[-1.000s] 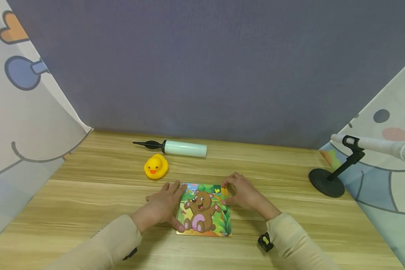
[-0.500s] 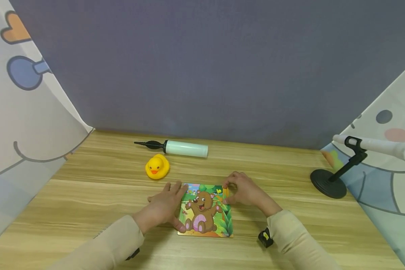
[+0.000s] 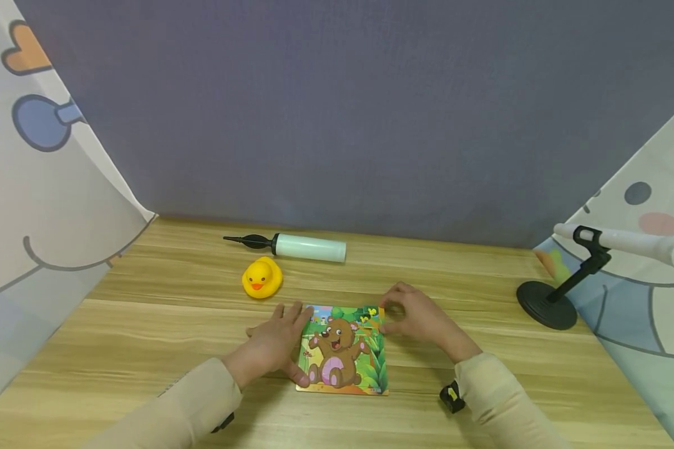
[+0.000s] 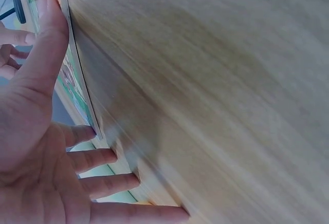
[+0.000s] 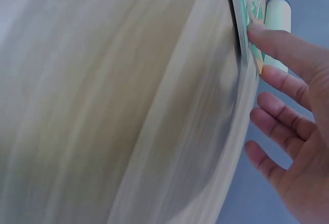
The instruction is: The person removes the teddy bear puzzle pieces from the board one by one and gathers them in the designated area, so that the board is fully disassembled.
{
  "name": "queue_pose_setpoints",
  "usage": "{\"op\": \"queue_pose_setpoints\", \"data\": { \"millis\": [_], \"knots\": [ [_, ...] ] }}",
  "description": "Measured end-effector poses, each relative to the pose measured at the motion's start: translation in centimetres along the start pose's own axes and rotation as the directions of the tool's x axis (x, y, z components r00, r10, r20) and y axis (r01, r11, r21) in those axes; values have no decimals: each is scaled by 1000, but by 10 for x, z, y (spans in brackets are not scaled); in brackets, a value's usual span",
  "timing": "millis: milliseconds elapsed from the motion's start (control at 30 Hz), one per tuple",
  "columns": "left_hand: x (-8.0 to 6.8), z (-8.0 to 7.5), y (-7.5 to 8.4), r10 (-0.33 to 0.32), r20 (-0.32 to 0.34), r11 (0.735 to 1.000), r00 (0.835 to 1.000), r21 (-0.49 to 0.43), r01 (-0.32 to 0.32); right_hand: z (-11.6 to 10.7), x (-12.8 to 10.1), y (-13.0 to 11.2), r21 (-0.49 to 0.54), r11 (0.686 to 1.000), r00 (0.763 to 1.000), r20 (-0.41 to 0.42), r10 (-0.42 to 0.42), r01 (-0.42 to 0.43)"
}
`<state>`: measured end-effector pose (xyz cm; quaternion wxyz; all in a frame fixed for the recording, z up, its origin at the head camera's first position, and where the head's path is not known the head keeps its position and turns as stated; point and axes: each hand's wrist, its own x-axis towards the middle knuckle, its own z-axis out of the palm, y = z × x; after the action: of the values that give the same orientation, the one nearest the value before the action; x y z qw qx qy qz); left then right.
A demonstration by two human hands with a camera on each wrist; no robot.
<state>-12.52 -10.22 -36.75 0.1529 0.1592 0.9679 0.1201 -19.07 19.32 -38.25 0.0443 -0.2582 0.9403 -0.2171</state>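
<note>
Now the puzzle [image 3: 342, 349] is seen lying flat on the table [image 3: 146, 349], low in the middle of the head view, its bear picture facing up. The left hand [image 3: 275, 346] is laid flat against the puzzle's left edge, fingers spread and straight, with the thumb [image 4: 43, 44] pressed onto the board's near corner; nothing is gripped by it. In the left wrist view the same spread palm is shown, the puzzle [image 4: 72, 80] being seen nearly edge-on in the upper left of that frame.

The right hand [image 3: 421, 318] is placed at the puzzle's upper right corner. Its fingers are bent, and a small piece may be pinched there, though that cannot be told for certain from the head view. In the right wrist view a fingertip [image 5: 262, 31] is shown touching the puzzle's [image 5: 247, 18] edge at the upper right of that frame, while the other fingers are held loose and apart.

Behind the puzzle, a yellow duck [image 3: 262, 278] is set left of centre, and a pump [image 3: 297, 246] is laid just beyond it. A black stand [image 3: 546, 304] is seen at the right edge.
</note>
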Motion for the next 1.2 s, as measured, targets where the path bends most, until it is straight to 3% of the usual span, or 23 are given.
{"op": "queue_pose_setpoints", "data": {
  "millis": [233, 400, 567, 1033, 1200],
  "knots": [
    [1, 1, -1, -4, 4, 1000, 1000, 11, 4, -20, -13, 28, 30, 999, 1000, -22, -14, 15],
    [2, 2, -1, 4, 0, 1000, 1000, 18, -4, -30, -25, 48, 50, 998, 999, -12, 39, -38],
    [2, 3, -1, 3, -1, 1000, 1000, 15, -3, -33, -33, 60, 35, 999, 999, -8, 39, -39],
    [4, 4, 1, 3, 6, 999, 1000, 45, -3, -27, -32, 65, 68, 993, 996, 15, 93, -94],
    [3, 4, -1, -7, 10, 999, 1000, 42, 7, -25, -25, 62, 51, 996, 997, 24, 70, -71]
  ]
}}
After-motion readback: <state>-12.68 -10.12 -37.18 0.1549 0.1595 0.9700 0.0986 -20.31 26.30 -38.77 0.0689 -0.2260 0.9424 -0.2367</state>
